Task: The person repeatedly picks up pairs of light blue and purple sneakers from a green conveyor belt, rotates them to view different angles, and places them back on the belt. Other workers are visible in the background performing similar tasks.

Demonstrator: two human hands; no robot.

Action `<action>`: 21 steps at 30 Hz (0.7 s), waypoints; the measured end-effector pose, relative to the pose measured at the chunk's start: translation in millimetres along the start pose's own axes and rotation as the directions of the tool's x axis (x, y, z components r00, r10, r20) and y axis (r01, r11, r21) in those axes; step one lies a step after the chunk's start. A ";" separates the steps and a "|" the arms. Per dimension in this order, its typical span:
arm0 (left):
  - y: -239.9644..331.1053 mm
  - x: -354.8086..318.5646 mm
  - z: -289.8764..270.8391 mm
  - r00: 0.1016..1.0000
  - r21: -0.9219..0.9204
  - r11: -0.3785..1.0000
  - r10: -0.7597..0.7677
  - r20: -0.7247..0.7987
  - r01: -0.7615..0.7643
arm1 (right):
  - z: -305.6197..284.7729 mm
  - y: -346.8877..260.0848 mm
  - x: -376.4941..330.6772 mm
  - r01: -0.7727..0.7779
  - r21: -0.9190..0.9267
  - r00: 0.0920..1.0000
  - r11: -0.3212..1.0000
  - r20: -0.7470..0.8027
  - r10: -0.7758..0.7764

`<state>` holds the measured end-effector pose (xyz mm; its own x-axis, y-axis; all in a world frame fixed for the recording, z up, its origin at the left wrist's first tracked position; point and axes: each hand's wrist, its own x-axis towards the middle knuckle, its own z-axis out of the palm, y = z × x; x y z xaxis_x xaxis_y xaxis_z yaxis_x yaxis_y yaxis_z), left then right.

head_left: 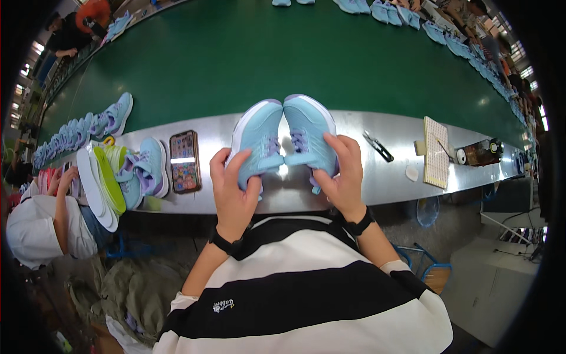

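A pair of light blue sneakers with lilac laces and white soles is held over the metal bench edge, toes pointing away from me and tilted together. My left hand (234, 183) grips the left sneaker (259, 133) round its heel, thumb on the inner side. Round the heel of the right sneaker (309, 127) my right hand (342, 177) is closed in the same way. The two shoes touch or nearly touch at toe and collar. A black band sits on each wrist.
Left of the shoes lie a phone (185, 162), another blue sneaker (152, 168) and white and lime insoles (96, 183). To the right are a cutter knife (378, 146), a notepad (436, 152) and a dark bottle (480, 153). Beyond runs a green belt (236, 65); a co-worker (53, 218) sits at left.
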<state>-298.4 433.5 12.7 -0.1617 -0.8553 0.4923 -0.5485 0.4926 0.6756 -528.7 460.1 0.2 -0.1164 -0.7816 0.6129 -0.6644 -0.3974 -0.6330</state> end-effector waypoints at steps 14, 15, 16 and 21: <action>-62.1 20.4 -11.1 0.745 -0.247 0.784 -0.365 0.559 0.570 | -16.9 39.9 14.1 -0.653 0.189 0.654 0.733 0.628 0.421; -59.9 20.6 -7.0 0.769 -0.329 0.743 -0.375 0.518 0.583 | -13.3 36.9 13.8 -0.692 0.244 0.653 0.679 0.614 0.444; -56.8 21.4 -3.7 0.741 -0.369 0.661 -0.458 0.492 0.654 | -9.8 32.5 14.4 -0.802 0.384 0.583 0.457 0.667 0.464; -24.3 18.9 5.1 0.568 -0.670 -0.121 -0.434 0.700 0.733 | 13.7 -2.4 25.6 -0.733 0.631 0.479 -0.255 0.745 0.464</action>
<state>-292.3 404.5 2.8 -0.4279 -0.8119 -0.3972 0.4973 -0.5784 0.6466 -520.0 434.4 10.9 0.1858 -0.9172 -0.3524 0.7203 0.3711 -0.5861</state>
